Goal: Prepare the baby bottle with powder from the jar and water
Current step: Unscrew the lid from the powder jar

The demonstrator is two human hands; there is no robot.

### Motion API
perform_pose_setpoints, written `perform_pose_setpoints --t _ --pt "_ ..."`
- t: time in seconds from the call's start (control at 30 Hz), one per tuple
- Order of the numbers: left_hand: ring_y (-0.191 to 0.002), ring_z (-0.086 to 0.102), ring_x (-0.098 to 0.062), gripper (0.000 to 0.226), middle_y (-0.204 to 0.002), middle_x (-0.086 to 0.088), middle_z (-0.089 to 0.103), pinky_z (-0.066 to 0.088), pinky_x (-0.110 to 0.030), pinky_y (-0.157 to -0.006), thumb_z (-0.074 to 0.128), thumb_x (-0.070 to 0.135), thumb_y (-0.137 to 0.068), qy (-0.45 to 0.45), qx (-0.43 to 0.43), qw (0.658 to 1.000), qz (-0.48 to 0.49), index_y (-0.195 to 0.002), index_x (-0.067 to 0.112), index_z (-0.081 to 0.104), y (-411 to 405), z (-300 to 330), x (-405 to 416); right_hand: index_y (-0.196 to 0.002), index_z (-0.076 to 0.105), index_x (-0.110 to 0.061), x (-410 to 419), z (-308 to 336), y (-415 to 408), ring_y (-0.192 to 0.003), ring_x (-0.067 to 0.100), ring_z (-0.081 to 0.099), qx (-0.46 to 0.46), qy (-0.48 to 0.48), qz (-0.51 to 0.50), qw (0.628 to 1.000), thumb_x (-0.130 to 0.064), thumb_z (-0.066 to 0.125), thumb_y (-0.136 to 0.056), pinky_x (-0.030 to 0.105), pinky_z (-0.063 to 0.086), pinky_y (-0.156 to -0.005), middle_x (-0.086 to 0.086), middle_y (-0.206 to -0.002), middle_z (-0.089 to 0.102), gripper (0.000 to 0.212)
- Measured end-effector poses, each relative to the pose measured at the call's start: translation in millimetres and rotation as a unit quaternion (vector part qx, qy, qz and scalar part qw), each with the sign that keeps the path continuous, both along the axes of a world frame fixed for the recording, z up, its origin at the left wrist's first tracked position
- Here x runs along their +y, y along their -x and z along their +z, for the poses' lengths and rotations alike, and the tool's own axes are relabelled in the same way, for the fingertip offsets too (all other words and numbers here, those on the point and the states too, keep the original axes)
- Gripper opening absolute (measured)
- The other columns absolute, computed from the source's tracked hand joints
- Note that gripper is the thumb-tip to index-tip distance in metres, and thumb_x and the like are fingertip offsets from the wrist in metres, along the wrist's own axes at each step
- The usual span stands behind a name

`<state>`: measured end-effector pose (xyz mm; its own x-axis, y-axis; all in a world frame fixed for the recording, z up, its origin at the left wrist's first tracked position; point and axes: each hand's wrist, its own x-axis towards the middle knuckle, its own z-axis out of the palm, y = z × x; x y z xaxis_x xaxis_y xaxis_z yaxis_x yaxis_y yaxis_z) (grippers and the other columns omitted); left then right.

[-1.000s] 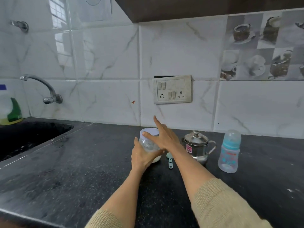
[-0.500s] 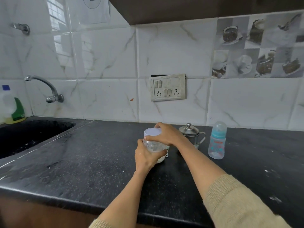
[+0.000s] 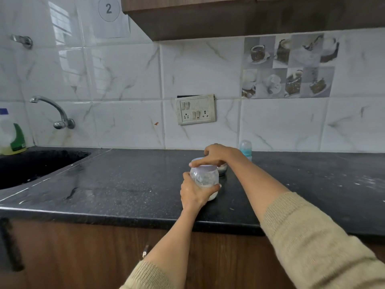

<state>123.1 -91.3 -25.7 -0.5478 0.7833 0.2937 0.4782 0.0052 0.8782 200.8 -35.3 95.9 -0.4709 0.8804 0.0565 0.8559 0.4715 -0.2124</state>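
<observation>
1. Scanning from the left, we noted a sink [image 3: 31,165], a tap [image 3: 54,110] and a soap bottle [image 3: 11,138], well apart from the work.
2. Our left hand [image 3: 194,191] wrapped round the jar [image 3: 205,180], pinning it to the counter [image 3: 125,184], probably so the body would not turn.
3. Our right hand [image 3: 216,156] gripped the lid [image 3: 203,164] from above, fingers curled round its rim; we judged unscrewing was the step in hand.
4. Behind the jar, a metal pot [image 3: 222,168] showed only partly.
5. The baby bottle [image 3: 245,150] stood near the wall, half hidden by our right forearm, cap on.
</observation>
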Motion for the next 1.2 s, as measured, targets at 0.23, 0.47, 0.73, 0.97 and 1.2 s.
perform_pose_setpoints --t 0.23,0.47,0.73,0.97,1.2 --pt "-0.105 0.056 -0.025 0.085 -0.113 -0.004 0.056 0.049 -0.038 -0.085 0.082 0.053 -0.051 -0.003 0.017 1.0 -0.001 -0.112 0.016 0.037 -2 -2 -4 -0.083 0.059 -0.016 -3 6 7 -0.081 0.022 0.056 -0.037 -0.009 -0.015 0.999 -0.064 0.064 -0.066 0.031 0.043 -0.07 0.003 -0.09 0.061 0.052" --pt "-0.106 0.055 -0.026 0.086 -0.114 -0.004 0.057 0.047 -0.038 -0.085 0.081 0.056 -0.05 0.004 0.024 1.0 -0.003 -0.112 0.016 0.038 0 -4 -1 -0.122 0.057 -0.031 -7 17 14 -0.111 0.021 0.054 -0.081 0.049 0.037 0.995 -0.045 0.069 -0.067 0.039 0.049 -0.092 -0.004 -0.122 0.054 0.058" --pt "-0.104 0.056 -0.024 0.085 -0.113 -0.002 0.056 0.049 -0.036 -0.082 0.083 0.051 -0.049 -0.013 0.002 1.0 -0.016 -0.113 0.019 0.037 1 -6 0 -0.125 0.056 -0.026 -3 30 20 -0.1 0.022 0.057 -0.113 0.061 0.0 0.992 -0.078 0.06 -0.059 0.032 0.047 -0.083 0.0 -0.127 0.055 0.084" --pt "-0.105 0.056 -0.024 0.087 -0.114 -0.002 0.056 0.051 -0.041 -0.086 0.082 0.053 -0.047 -0.016 -0.004 1.0 -0.019 -0.114 0.019 0.038 2 -6 1 -0.127 0.052 -0.032 -14 39 25 -0.087 0.023 0.06 -0.164 0.086 0.003 0.983 -0.051 0.067 -0.065 0.034 0.052 -0.083 0.001 -0.132 0.047 0.066" --pt "-0.104 0.057 -0.023 0.087 -0.113 -0.002 0.056 0.051 -0.04 -0.086 0.083 0.051 -0.047 -0.014 -0.014 1.0 -0.021 -0.114 0.019 0.037 0 -5 0 -0.136 0.046 -0.026 -8 35 38 -0.124 0.029 0.049 -0.164 0.055 -0.031 0.984 -0.092 0.053 -0.034 0.041 0.043 -0.097 0.002 -0.143 0.046 0.122"
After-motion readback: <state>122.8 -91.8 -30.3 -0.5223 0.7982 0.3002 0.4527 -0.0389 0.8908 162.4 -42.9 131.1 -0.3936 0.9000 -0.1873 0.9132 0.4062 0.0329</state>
